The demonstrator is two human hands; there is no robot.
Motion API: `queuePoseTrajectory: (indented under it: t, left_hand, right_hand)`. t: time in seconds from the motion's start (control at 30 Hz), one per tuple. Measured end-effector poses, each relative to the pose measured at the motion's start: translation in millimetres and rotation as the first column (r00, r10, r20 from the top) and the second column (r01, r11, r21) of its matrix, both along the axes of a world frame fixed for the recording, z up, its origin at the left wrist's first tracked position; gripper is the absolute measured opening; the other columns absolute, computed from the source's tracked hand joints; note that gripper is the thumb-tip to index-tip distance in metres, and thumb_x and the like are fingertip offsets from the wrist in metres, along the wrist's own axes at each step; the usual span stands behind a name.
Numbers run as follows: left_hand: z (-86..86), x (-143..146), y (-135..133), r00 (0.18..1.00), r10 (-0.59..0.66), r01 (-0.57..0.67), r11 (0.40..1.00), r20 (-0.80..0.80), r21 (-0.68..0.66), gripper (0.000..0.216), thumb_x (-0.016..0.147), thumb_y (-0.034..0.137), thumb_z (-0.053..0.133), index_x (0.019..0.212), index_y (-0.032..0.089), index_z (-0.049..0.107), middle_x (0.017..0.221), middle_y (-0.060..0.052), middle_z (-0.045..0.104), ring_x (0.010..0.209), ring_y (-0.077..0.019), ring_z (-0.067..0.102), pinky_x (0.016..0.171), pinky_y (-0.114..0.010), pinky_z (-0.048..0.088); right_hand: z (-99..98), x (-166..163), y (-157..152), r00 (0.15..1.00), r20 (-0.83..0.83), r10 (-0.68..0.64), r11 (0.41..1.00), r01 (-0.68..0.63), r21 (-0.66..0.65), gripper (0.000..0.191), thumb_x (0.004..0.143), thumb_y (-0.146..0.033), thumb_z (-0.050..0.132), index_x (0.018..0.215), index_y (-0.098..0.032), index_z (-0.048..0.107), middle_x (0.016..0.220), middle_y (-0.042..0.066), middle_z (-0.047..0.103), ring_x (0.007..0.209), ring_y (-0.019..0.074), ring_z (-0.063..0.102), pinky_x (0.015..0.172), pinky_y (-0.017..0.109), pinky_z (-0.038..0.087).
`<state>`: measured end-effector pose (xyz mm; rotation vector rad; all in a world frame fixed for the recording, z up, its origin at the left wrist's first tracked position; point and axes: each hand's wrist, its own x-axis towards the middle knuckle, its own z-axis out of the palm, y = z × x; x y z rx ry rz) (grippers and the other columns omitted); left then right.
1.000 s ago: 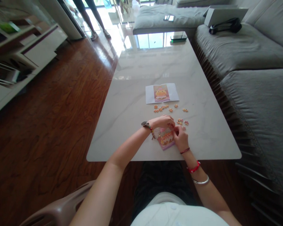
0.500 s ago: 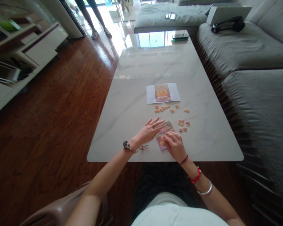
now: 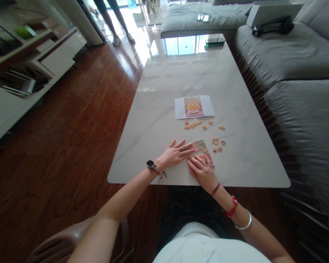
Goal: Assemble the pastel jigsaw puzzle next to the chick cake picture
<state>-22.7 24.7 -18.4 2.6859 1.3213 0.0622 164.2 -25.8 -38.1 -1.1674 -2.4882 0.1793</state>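
A partly assembled jigsaw puzzle lies near the front edge of the marble table, tilted slightly. My left hand is spread flat with its fingertips on the puzzle's left edge. Lying over the lower part of the puzzle, my right hand has its fingers stretched out and covers the pieces under it. Several loose puzzle pieces sit just right of the puzzle. Another row of orange pieces lies beyond it, below a creased paper sheet printed with a yellow cartoon figure.
The white marble table reaches away to a dark phone-like device at its far end. A grey sofa runs along the right. A brown chair stands at lower left. A person's legs show at the far left.
My right hand has gone from bent, gathered fingers to lying flat on the puzzle. My left hand stays spread at its left edge. The whole view has shifted slightly.
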Motion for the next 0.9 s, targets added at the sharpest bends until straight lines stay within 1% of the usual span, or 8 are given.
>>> queuePoseTrajectory:
  t: [0.1,0.17,0.27,0.43,0.5,0.7,0.77,0.9]
  left_hand:
    - [-3.0,3.7,-4.4,0.999,0.049,-0.049,0.998,0.008,0.027,0.040,0.087,0.035,0.022,0.126,0.043,0.016,0.136,0.013,0.022,0.128,-0.0164,0.009,0.102,-0.040,0.001]
    - [-4.4,3.7,-3.9,0.999,0.048,-0.049,0.998,0.015,0.029,0.040,0.087,0.035,0.021,0.126,0.043,0.016,0.135,0.013,0.022,0.128,-0.0163,0.010,0.102,-0.040,0.001]
    - [-4.3,0.7,0.7,1.000,0.014,-0.014,1.000,0.017,0.022,0.039,0.087,0.037,0.022,0.125,0.045,0.017,0.135,0.014,0.023,0.128,-0.0155,0.010,0.102,-0.039,0.001]
    - [0.8,-2.9,8.1,0.999,-0.044,0.044,0.999,0.004,-0.004,0.039,0.087,0.039,0.022,0.124,0.046,0.016,0.135,0.015,0.022,0.128,-0.0156,0.009,0.102,-0.039,0.001]
    - [2.7,-3.1,9.2,0.998,-0.060,0.060,0.998,0.001,-0.014,0.039,0.087,0.039,0.022,0.124,0.047,0.016,0.135,0.016,0.022,0.128,-0.0158,0.009,0.102,-0.040,0.001]
    - [-0.1,-2.2,8.4,0.999,-0.042,0.042,0.999,0.025,0.002,0.038,0.087,0.039,0.021,0.124,0.046,0.017,0.135,0.015,0.023,0.127,-0.0158,0.010,0.102,-0.040,0.001]
    - [-3.5,-0.5,6.5,0.999,-0.024,0.023,0.999,0.031,0.023,0.038,0.087,0.039,0.022,0.124,0.046,0.017,0.134,0.015,0.024,0.127,-0.0160,0.011,0.102,-0.041,0.002]
    - [-9.6,5.6,-0.3,0.998,0.055,-0.057,0.994,0.031,0.092,0.039,0.086,0.039,0.024,0.124,0.046,0.017,0.134,0.014,0.025,0.127,-0.0175,0.012,0.101,-0.042,0.003]
  right_hand:
    - [0.4,-5.0,-6.2,0.997,0.013,-0.073,0.997,0.073,-0.003,0.032,0.082,-0.029,0.042,0.112,-0.022,0.052,0.114,0.006,0.053,0.111,0.0215,0.040,0.099,0.045,0.017]
    - [-0.3,-6.3,-7.6,0.996,0.018,-0.090,0.996,0.090,-0.006,0.032,0.082,-0.029,0.041,0.112,-0.022,0.051,0.115,0.006,0.053,0.111,0.0214,0.039,0.099,0.045,0.017]
    - [-2.5,-4.2,-5.0,0.998,0.017,-0.064,0.998,0.064,-0.005,0.032,0.082,-0.029,0.041,0.111,-0.022,0.052,0.114,0.006,0.053,0.111,0.0208,0.040,0.099,0.044,0.016]
    - [-4.8,2.8,1.4,1.000,-0.006,0.021,1.000,-0.021,-0.010,0.031,0.082,-0.030,0.042,0.111,-0.023,0.052,0.113,0.005,0.054,0.111,0.0204,0.039,0.099,0.044,0.014]
    - [-4.0,4.5,2.6,1.000,-0.011,0.025,0.999,-0.026,-0.019,0.031,0.082,-0.030,0.042,0.111,-0.023,0.052,0.113,0.004,0.054,0.112,0.0204,0.039,0.099,0.044,0.014]
    - [1.0,3.4,3.9,0.999,0.003,0.054,0.997,-0.054,-0.047,0.031,0.082,-0.030,0.042,0.110,-0.024,0.052,0.113,0.005,0.054,0.111,0.0198,0.039,0.099,0.044,0.013]
    - [1.9,-0.7,1.9,1.000,0.007,0.013,0.999,-0.013,-0.046,0.032,0.081,-0.030,0.042,0.111,-0.023,0.051,0.113,0.004,0.054,0.111,0.0198,0.039,0.099,0.044,0.012]
    - [1.3,-10.9,-5.3,0.992,0.029,-0.125,0.992,0.125,-0.023,0.038,0.081,-0.027,0.042,0.117,-0.020,0.045,0.114,0.007,0.053,0.111,0.0209,0.038,0.099,0.046,0.011]
